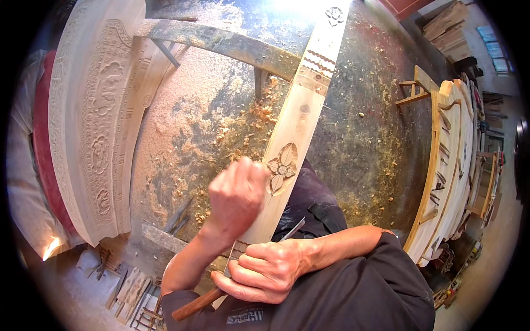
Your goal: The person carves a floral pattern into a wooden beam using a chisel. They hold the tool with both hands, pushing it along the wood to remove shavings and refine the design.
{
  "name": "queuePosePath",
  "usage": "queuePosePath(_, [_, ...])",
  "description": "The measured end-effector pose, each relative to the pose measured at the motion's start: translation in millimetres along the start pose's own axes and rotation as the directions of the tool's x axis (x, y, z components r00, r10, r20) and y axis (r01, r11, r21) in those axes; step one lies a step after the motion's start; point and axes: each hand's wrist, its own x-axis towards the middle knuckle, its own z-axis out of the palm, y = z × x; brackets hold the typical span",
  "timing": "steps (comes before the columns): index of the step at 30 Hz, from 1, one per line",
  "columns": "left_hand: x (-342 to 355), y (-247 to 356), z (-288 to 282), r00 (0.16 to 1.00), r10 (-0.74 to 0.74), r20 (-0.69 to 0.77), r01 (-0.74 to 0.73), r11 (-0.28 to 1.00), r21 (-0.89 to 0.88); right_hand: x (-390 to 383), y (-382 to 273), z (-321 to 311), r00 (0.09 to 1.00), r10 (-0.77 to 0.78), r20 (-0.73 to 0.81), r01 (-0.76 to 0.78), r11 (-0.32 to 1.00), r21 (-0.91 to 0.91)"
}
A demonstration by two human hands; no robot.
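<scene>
Dark grey shirt cloth (359,287) lies nearest, at the near end of a long, pale, straight wooden plank (301,118). Close against it, the right hand (265,270) has its grip closed around a brown, rounded wooden tool handle (196,305), which sticks out to the left of the plank. A thin, bright metal blade (292,228) shows near the wrist, on the plank's right (whether handle and blade are one tool, the fingers hide). To handle this well, I would keep the blade turned away from forearm and cloth, and both hands out of its line.

Farther up, the left hand (237,190) is a blurred, curled fist by the plank's left edge; I cannot tell whether its grip holds anything. Light, even pressure would probably suit the wood there, sparing the raised petals.

As for the plank, it passes beneath the right grip, then runs away beyond the left one. Its brown-shaded, four-petalled carved flower (282,169) sits just to the right of the left fist. Farther along the plank come dark, wavy carved grooves (320,63), near a worn, grey wooden trestle beam (232,44) on its left.
</scene>
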Motion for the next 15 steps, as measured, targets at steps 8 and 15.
queuePosePath(8, [-10.3,-62.8,-26.7,0.878,-0.474,-0.067,0.38,0.776,-0.503,-0.9,8.7,3.6,0.986,0.094,0.138,-0.088,0.995,-0.047])
queuePosePath(15, [-112.5,-73.9,-78.7,0.74,-0.414,0.53,0.435,-0.307,-0.846,8.0,10.8,27.9,0.974,0.117,0.193,-0.133,0.988,0.075])
